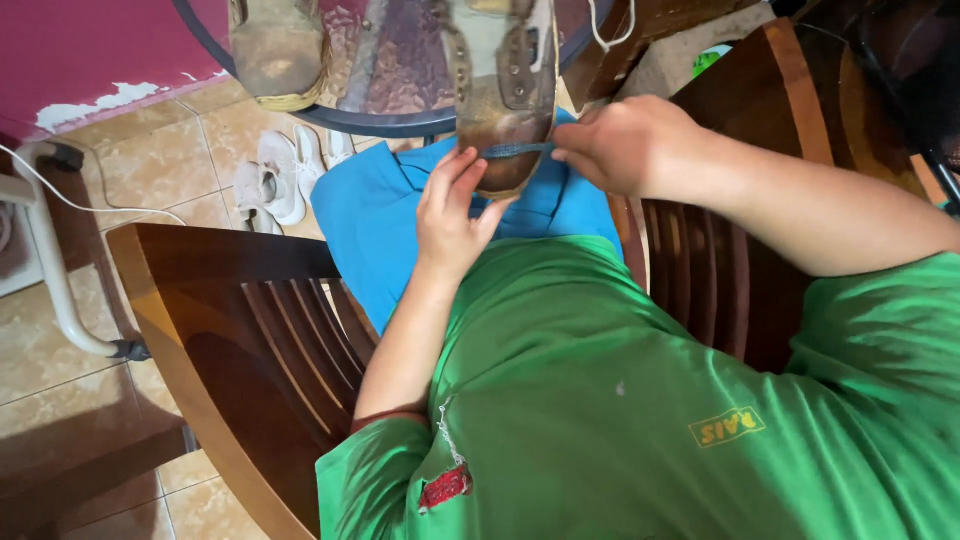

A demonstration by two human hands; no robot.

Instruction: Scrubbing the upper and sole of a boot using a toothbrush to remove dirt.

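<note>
Fingers (462, 172) of the left hand (450, 215) are spread and laid flat against the near end of a worn shoe (505, 95), thumb tucked under its edge. Nearest of all, a green shirt (600, 400) is seen filling the lower frame, with blue shorts (375, 215) just past it. Wooden chairs (250, 330) are placed on both sides of the lap. The right hand (625, 145) is held just beside the shoe, fingers pressed together and pinching a blue-grey lace (520, 150) that's pulled taut across the shoe's end. The shoe itself is propped over the rim of a round glass worktop (390, 122), hanging above the shorts. A second shoe (280, 50) is parked further left on the worktop. Farther off, white sneakers (280, 175) are left on the tiled floor (60, 380).
</note>
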